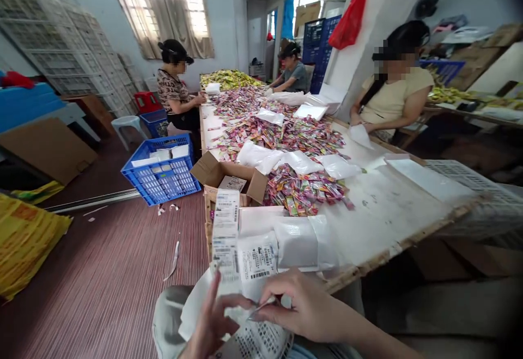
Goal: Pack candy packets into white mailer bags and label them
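- Our printed white piece could slip, we judge, since our right hand seems to pinch only its upper edge; that grip is closed, thumb against finger.
- Our left hand is spread beside it, with no firm hold we can make out.
- A careless sweep of that hand might drag the label strip off the counter's near left corner.
- The piece, just short of the counter's near edge, looks curved and creased, densely printed in black; we cannot tell sheet from bag.
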Motion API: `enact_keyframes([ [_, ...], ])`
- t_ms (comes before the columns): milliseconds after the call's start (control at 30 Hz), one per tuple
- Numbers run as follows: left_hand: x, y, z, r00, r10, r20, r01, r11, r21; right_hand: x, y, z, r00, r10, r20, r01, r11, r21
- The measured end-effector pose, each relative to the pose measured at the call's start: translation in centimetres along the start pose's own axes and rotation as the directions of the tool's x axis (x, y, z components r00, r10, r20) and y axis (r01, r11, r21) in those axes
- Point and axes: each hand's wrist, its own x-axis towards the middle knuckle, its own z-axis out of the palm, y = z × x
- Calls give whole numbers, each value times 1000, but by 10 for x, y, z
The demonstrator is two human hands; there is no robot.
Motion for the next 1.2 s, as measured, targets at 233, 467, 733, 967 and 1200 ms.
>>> enact_keyframes([
  [233,19,-14,13,993,-116,3,115,986,122,-7,-5,5,949,-229,-219,191,965,-181],
  [467,8,-1,20,992,84,91,-98,981,166,-12,14,-25,993,87,-79,-91,995,-45],
  [733,22,-18,18,992,-49,114,45,998,38,-10,3,-13,993,-92,-79,75,977,-201],
  [967,45,-25,20,993,95,67,-110,954,279,-31,-3,-25,957,-159,-242,91,959,-269],
  [1200,57,-59,-57,950,-31,-312,155,912,381,-70,14,-148,788,-227,-572,-35,912,-409],
])
